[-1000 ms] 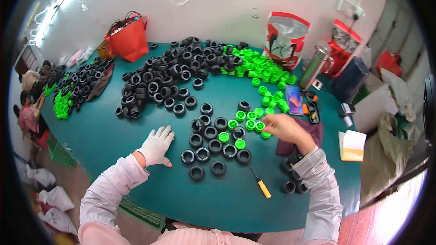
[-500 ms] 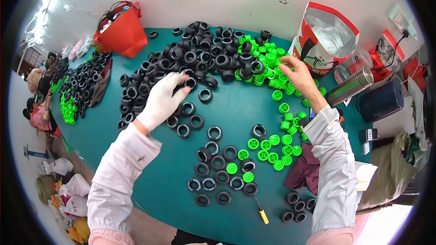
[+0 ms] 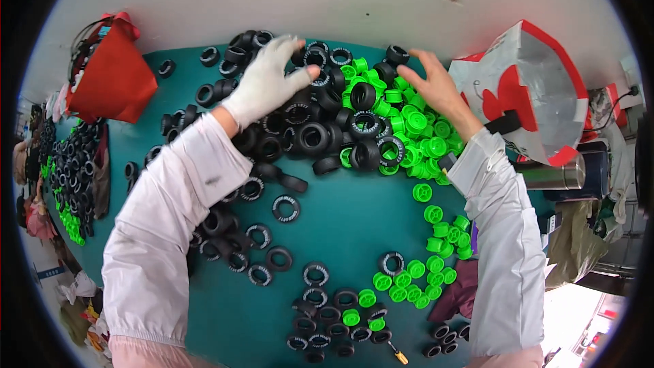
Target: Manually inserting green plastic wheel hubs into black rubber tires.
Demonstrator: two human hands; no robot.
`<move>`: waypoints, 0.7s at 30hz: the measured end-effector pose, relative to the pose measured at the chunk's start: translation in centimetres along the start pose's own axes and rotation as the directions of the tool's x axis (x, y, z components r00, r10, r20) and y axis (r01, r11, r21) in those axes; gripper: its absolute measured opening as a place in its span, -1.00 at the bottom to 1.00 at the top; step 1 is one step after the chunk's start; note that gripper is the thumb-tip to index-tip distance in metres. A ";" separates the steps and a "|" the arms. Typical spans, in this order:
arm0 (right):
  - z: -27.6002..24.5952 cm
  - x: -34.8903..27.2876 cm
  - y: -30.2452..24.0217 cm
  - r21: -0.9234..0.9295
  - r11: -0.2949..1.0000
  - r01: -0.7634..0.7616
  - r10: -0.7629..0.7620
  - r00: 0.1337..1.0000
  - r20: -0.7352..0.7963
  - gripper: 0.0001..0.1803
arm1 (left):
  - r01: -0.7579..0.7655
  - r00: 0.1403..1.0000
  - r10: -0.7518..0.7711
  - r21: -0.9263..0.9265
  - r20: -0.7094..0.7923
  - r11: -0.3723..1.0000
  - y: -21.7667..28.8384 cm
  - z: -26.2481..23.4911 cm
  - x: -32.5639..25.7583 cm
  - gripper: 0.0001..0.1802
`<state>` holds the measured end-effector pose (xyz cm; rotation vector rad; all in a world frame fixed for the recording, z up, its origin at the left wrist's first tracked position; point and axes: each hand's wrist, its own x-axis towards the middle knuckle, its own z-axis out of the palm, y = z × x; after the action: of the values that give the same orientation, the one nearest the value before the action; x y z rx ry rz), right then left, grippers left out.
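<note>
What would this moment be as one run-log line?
left hand: gloved, open over black tires | right hand: bare, open near green wheels | yellow-handled screwdriver: on table, untouched

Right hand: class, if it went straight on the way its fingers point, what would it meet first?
The right hand would probably meet the black tyre just ahead of it first, though depth is unclear from this one view.

the tyres (image 3: pixel 326 165) are black, many ringed with white lettering, and the wheels (image 3: pixel 415 123) are bright green on a teal tabletop (image 3: pixel 344 221). the glove (image 3: pixel 267 83) is white and the sleeves (image 3: pixel 163 218) pale grey; the tote (image 3: pixel 112 75) is red, the open sack (image 3: pixel 473 76) white with red patterning, the cloth (image 3: pixel 455 294) maroon, the flask (image 3: pixel 560 174) silver and the screwdriver (image 3: pixel 400 356) yellow-handled.
</note>
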<state>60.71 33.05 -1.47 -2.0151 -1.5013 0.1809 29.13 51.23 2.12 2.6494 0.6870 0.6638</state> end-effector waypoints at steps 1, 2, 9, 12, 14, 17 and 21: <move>0.6 1.3 0.5 0.042 0.999 -0.028 0.026 0.998 0.051 -0.32 | 0.014 0.999 -0.013 -0.034 0.029 0.999 -1.0 1.1 1.4 -0.24; 1.0 2.5 0.8 0.085 0.995 -0.057 0.048 0.994 0.099 -0.29 | 0.027 0.998 -0.024 -0.063 0.058 0.998 -1.6 1.6 2.9 -0.19; 4.0 5.9 -0.6 -0.034 0.999 -0.022 0.027 0.992 0.121 -0.20 | 0.033 0.901 0.053 -0.191 0.430 0.981 -3.5 4.8 9.5 -0.29; 4.2 4.8 -0.4 0.040 0.999 0.007 -0.013 0.990 0.138 -0.26 | -0.045 0.868 0.154 -0.235 0.472 0.971 -2.6 5.9 8.9 -0.29; 4.4 3.2 -3.2 -0.086 0.993 -0.086 0.101 0.977 0.190 -0.03 | -0.083 0.869 0.160 -0.181 0.468 0.980 -1.9 5.7 7.5 -0.32; 4.8 0.1 -5.1 -0.136 0.990 -0.022 0.046 0.983 0.175 -0.12 | -0.053 0.863 0.126 -0.161 0.488 0.986 -1.0 5.2 5.6 -0.22; 3.8 -3.6 -6.6 -0.185 0.983 -0.003 0.039 0.981 0.192 -0.17 | -0.056 0.884 0.098 -0.105 0.457 0.993 1.2 5.3 1.8 -0.25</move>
<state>52.34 32.40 -1.83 -2.2137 -1.6709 0.2640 33.62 50.18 -1.20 2.6130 0.4028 0.0600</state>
